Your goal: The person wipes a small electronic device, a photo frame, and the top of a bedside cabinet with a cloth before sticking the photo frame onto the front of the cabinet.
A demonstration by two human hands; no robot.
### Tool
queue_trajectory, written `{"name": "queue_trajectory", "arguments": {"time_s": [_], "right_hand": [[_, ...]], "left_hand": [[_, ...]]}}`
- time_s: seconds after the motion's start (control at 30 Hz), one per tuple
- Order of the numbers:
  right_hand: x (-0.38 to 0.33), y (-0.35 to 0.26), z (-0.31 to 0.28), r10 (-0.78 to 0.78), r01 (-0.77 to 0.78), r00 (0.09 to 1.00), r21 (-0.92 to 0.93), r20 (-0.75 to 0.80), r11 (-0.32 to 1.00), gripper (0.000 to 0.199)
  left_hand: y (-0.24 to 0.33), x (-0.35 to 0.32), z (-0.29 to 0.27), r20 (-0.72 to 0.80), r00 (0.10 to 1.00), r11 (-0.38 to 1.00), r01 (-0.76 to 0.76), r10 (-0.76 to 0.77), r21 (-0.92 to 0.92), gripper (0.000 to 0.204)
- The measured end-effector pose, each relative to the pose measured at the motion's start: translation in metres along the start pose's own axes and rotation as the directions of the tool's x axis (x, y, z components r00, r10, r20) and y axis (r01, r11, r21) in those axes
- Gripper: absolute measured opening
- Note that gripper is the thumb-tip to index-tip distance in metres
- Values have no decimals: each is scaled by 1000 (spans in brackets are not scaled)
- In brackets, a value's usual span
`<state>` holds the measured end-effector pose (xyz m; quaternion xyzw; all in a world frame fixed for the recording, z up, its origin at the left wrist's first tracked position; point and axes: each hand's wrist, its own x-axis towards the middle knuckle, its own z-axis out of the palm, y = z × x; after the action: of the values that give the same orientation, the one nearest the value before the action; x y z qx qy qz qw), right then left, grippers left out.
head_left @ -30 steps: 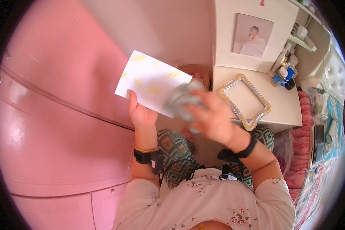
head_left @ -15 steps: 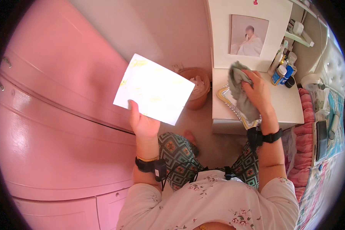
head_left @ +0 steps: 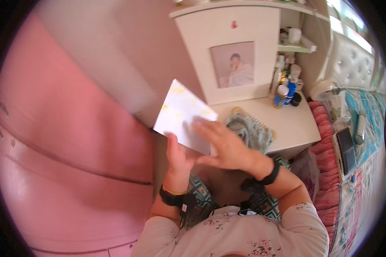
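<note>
A flat white rectangular panel [head_left: 179,113] with yellowish smears is held up in front of me, tilted. Its lower edge rests in my left hand [head_left: 179,159], whose thumb lies over the face and whose other fingers are hidden behind it. Across the panel's right part reaches my right hand [head_left: 227,145], slightly blurred, fingers stretched out and holding nothing; whether they touch the surface I cannot tell. To its right, a crumpled grey-green cloth [head_left: 258,132] lies on a gold-edged ornate frame [head_left: 237,111] with a beaded rim, mostly covered by the cloth.
The frame lies on a white cabinet top [head_left: 294,124]. Bottles and jars [head_left: 283,95] stand at its back right, below a picture [head_left: 233,64]. A pink wardrobe [head_left: 73,150] fills the left. On the right is a bed with a dark phone-like object [head_left: 345,145].
My right hand has let go of the cloth, left it on the frame and moved left to the panel. The whole view has shifted, with the cabinet now lower and further left.
</note>
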<state>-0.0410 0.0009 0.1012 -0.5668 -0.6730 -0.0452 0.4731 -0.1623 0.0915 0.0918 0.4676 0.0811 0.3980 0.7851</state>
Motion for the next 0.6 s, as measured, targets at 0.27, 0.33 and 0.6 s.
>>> {"name": "queue_trajectory", "arguments": {"time_s": [0.27, 0.33, 0.6], "right_hand": [[-9, 80, -47, 495, -449, 863, 296, -102, 844, 35], [-4, 108, -70, 584, -437, 803, 546, -121, 714, 29], [13, 177, -78, 572, -415, 786, 485, -236, 770, 28]], "left_hand": [[-40, 57, 28, 187, 963, 919, -246, 195, 309, 43], [-40, 78, 32, 203, 930, 769, -367, 306, 523, 33], [-75, 150, 41, 78, 949, 720, -283, 304, 634, 24]]}}
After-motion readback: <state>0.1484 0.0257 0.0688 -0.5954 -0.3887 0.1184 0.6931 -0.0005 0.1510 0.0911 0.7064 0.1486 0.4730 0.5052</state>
